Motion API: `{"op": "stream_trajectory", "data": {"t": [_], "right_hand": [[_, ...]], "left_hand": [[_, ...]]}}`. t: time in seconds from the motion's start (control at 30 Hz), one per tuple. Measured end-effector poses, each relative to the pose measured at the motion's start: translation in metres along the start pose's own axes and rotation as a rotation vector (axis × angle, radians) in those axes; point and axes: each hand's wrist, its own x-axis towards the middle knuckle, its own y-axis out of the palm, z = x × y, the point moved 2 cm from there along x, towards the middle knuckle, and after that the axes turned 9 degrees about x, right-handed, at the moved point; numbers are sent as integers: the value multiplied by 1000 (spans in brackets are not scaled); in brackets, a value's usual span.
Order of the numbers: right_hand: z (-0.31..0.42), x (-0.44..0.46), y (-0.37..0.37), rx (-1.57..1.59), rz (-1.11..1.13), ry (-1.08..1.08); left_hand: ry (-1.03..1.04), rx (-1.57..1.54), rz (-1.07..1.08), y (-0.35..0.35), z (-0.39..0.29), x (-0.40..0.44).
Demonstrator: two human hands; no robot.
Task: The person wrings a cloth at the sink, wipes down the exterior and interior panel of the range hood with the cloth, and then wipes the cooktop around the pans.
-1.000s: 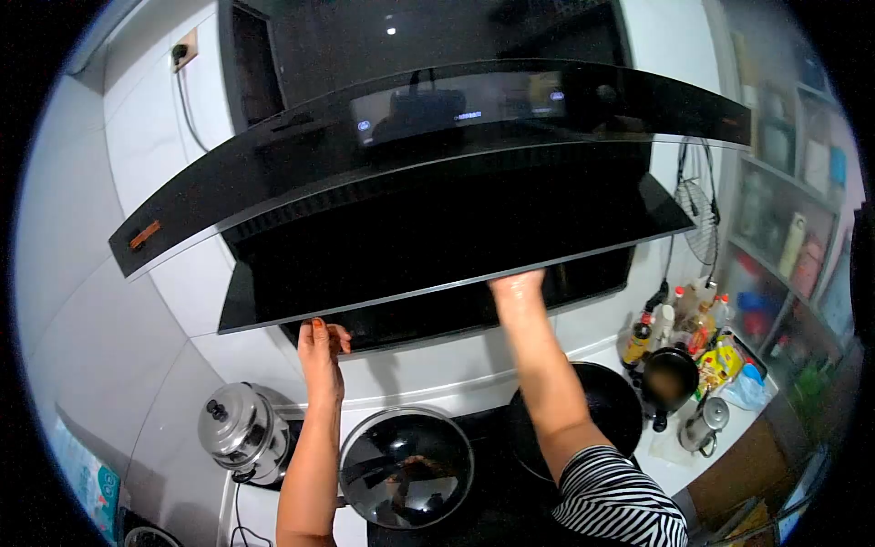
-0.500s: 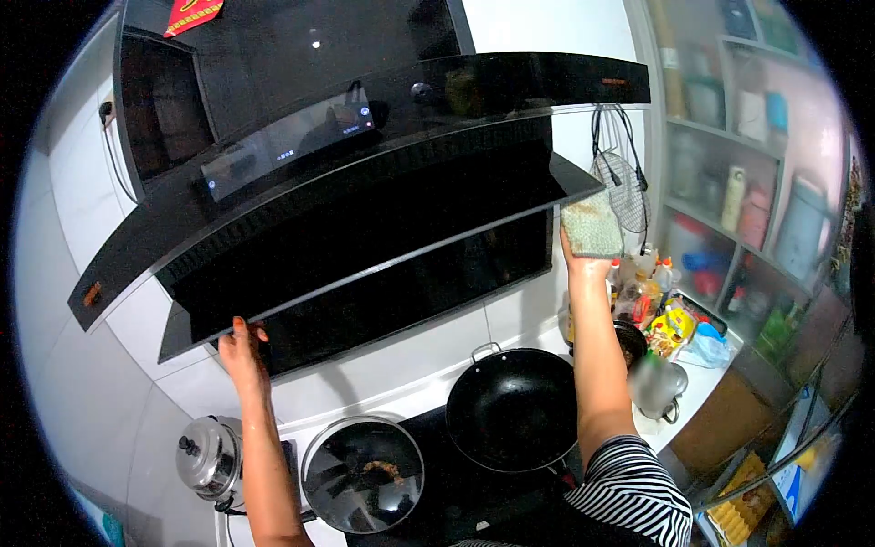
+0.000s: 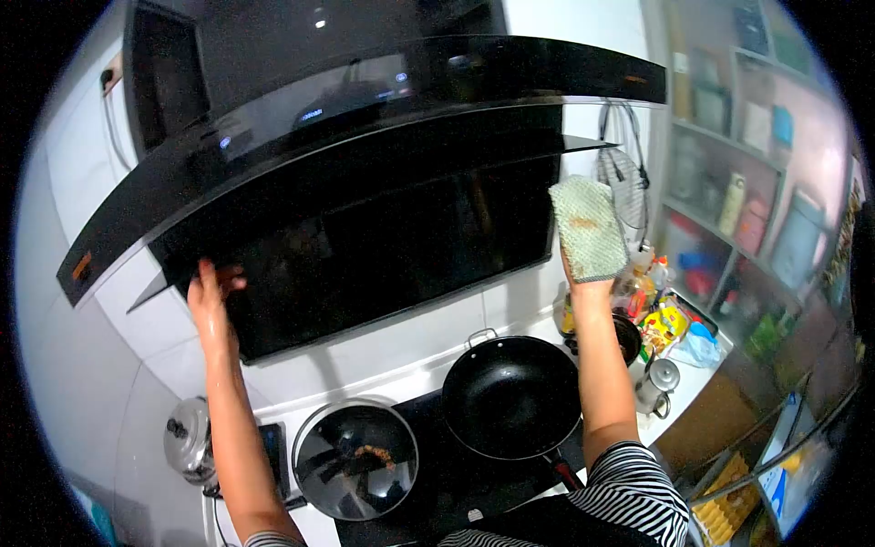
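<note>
My left hand (image 3: 211,305) is raised at the left end of the black range hood (image 3: 365,118), its fingers apart and nothing in them. Whether its fingertips touch the hood's hinged panel (image 3: 588,144) I cannot tell. A pale green cleaning cloth (image 3: 588,228) with a brown stain covers most of my right hand (image 3: 591,290), which holds it up below the hood's right end. The cloth hides the fingers. Between my forearms, a black wok (image 3: 510,397) and a pan with a glass lid (image 3: 355,460) stand on the dark cooktop (image 3: 437,456).
A steel pot (image 3: 189,442) stands at the left. Bottles (image 3: 638,287), food packets (image 3: 665,324) and a metal pitcher (image 3: 658,383) crowd the right counter. Cables (image 3: 624,137) and a wire rack (image 3: 624,187) hang on the wall. Shelves behind a translucent door (image 3: 729,182) are farther right.
The hood's panel has swung up toward the hood, exposing more of the dark backing. My left hand has moved up and left. My right hand with the cloth is slightly lower, the cloth more fully facing me.
</note>
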Motion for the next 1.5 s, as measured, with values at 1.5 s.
{"op": "stream_trajectory", "data": {"t": [1.5], "right_hand": [[-105, 184, -182, -2229, 233, -835]], "left_hand": [[-76, -130, -20, -15, -2, 53]]}}
